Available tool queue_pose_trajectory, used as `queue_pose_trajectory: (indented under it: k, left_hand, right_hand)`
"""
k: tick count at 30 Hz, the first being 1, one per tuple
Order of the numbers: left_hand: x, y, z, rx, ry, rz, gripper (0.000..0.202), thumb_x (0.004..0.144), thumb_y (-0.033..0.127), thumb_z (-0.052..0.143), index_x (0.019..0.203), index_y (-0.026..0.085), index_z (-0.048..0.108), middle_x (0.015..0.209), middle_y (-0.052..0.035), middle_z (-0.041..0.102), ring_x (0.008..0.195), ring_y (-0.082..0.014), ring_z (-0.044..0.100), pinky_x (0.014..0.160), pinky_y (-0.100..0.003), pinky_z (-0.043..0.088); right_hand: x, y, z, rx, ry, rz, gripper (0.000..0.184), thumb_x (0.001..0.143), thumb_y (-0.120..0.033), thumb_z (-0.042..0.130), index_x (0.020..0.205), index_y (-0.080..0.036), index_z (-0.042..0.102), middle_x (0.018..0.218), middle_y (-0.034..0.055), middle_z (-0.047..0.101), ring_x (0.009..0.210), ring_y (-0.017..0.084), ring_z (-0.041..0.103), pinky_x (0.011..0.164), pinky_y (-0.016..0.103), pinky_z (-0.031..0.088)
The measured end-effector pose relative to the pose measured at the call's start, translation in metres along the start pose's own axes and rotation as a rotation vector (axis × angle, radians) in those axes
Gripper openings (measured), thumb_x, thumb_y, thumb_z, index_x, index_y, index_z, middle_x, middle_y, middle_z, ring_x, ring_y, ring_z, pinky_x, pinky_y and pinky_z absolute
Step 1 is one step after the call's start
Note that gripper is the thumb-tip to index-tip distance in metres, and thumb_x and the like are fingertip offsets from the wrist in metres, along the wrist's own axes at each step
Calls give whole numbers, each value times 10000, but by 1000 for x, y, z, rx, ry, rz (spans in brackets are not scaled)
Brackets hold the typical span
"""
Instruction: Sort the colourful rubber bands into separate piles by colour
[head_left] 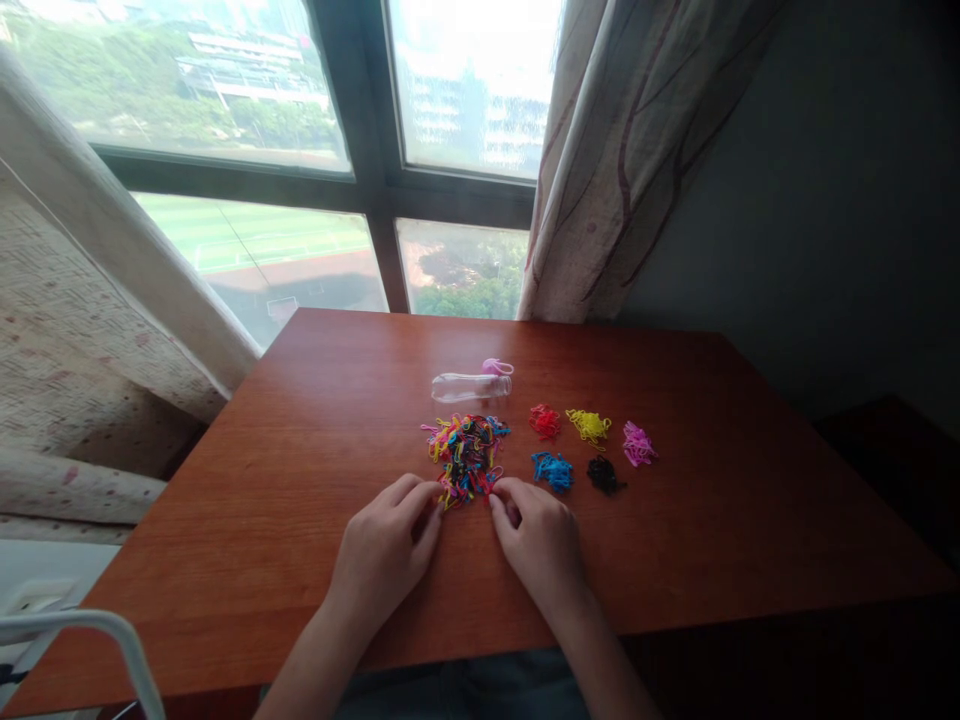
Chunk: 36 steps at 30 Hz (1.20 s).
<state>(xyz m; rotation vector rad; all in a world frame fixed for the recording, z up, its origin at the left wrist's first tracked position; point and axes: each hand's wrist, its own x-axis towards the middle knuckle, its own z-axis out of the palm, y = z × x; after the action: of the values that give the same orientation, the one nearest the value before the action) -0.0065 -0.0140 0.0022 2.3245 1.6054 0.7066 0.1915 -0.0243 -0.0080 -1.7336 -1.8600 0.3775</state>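
Note:
A mixed heap of small coloured rubber bands (465, 452) lies mid-table. My left hand (386, 550) rests at its near left edge, fingers curled, fingertips touching the bands. My right hand (536, 535) sits at the near right edge, fingertips pinched at the heap; what they hold is too small to make out. To the right lie sorted little piles: red (544, 421), yellow (589, 425), pink (638, 444), blue (553, 470) and black (604, 475).
A clear plastic tube (471, 386) with a pink cap (497, 367) lies on its side behind the heap. The brown wooden table (300, 480) stands against a window with curtains (637, 150) on both sides. A white chair rail (112, 640) shows at lower left.

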Motion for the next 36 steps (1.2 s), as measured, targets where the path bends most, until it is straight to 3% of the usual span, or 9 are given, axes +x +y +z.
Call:
queue_pose_trajectory:
  k: [6,15,22,29,36]
  left_hand:
    - [0,0,1,-14,5,-8,157,940,287,489,998,235,625,900,-6,659,787,-159,653,660,-252,476]
    - [0,-1,2,-6,0,-5,155,935,271,491,1005,238,625,912,-7,667,802,-166,658,664,-253,478]
    - [1,0,1,-13,7,-2,167,943,282,480,990,231,632,910,-11,672,789,-160,661,650,-245,482]
    - [2,1,-1,-14,10,1,176,940,280,476,985,228,638,894,-13,675,774,-155,659,633,-239,481]
    - [2,2,-2,-20,12,-3,174,939,273,478,984,230,641,891,-12,675,765,-151,655,642,-239,483]
  right_hand:
    - [0,1,1,30,38,65,129,893,-170,568,940,-233,670,833,-11,718,719,155,651,674,239,392]
    - [4,0,5,-79,49,82,292,880,-190,581,1167,-194,634,760,2,706,667,173,651,617,247,392]
    - [5,1,1,-2,46,61,214,885,-189,529,1019,-235,690,762,2,713,682,159,658,628,226,405]
    - [5,1,5,-79,77,58,246,888,-174,516,1059,-222,686,835,18,734,718,169,674,640,232,417]
    - [5,1,5,-61,64,51,157,914,-186,515,863,-226,658,754,-4,703,676,160,653,607,239,388]
